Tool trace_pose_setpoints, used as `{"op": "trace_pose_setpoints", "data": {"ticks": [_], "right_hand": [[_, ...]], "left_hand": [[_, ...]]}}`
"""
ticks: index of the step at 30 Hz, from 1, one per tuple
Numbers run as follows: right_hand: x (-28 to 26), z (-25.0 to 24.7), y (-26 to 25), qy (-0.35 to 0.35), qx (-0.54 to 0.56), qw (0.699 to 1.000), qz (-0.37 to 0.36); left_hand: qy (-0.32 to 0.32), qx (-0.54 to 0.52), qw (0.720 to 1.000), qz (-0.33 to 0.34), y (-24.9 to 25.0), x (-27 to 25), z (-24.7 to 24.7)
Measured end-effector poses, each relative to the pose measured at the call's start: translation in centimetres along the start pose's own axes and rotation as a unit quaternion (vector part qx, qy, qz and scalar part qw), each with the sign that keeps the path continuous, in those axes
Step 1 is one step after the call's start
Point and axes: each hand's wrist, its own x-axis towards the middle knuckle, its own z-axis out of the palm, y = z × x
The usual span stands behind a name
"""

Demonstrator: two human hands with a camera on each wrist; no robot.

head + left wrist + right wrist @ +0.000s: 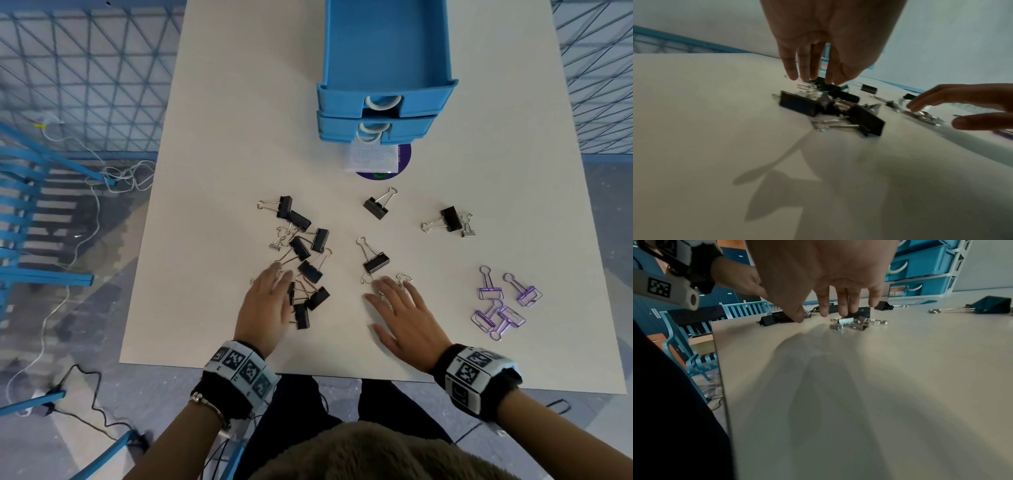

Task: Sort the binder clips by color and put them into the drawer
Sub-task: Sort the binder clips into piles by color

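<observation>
1. Near worktop edge: left hand (265, 308) and right hand (406, 313) flat and low over the worktop (219, 164), fingers straight and spread, holding nothing.
2. Left grip: fingertips (792, 71) reaching down onto the black clip cluster (305, 260) left of centre; contact with a clip likely, not certain.
3. Right grip: fingertips (842, 311) over a small heap of silver clips (855, 323); nothing pinched.
4. Step in hand, as a judgement: sorting by colour, gathering phase. Purple clips (503, 301) already grouped near the right edge; black and silver still mixed.
5. Strays: black clips near the centre (376, 205) and toward the right edge (448, 219), the latter with a small silver one (467, 228) touching it; another silver one (279, 240) inside the black cluster.
6. Drawer (387, 51): at the far edge, top tray pulled out, no clips visible in it.
7. Next move: sweep or pinch silver clips free of the black, keeping wire handles from snagging; then carry one colour group to the open tray.
</observation>
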Motion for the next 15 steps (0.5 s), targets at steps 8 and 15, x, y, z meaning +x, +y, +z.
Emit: {"op": "trace_pose_setpoints", "data": {"ticks": [8, 15], "right_hand": [[6.4, -2.7, -3.9, 0.025, 0.021, 0.999, -0.023], [12.0, -3.1, -8.5, 0.033, 0.031, 0.997, -0.068]], "left_hand": [[0.043, -0.042, 0.997, -0.038, -4.9, -0.3, -2.6], [-0.04, -0.011, 0.997, 0.067, -6.4, 0.0, -2.7]]}}
